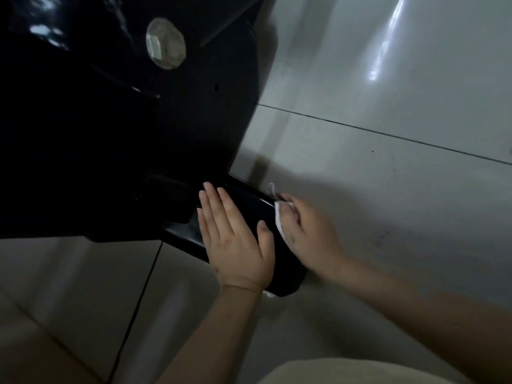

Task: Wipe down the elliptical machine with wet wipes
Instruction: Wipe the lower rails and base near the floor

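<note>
The black elliptical machine (116, 128) fills the upper left, with a round silver cap (165, 43) on its glossy housing. Its black base bar (249, 209) juts out low over the floor toward me. My left hand (235, 239) lies flat on top of that bar, fingers straight. My right hand (307, 231) grips a white wet wipe (279, 220) and holds it against the bar's right side. Most of the wipe is hidden under the fingers.
Glossy pale floor tiles (388, 120) with dark grout lines surround the machine on the right and below. A beige piece of clothing (360, 372) shows at the bottom edge.
</note>
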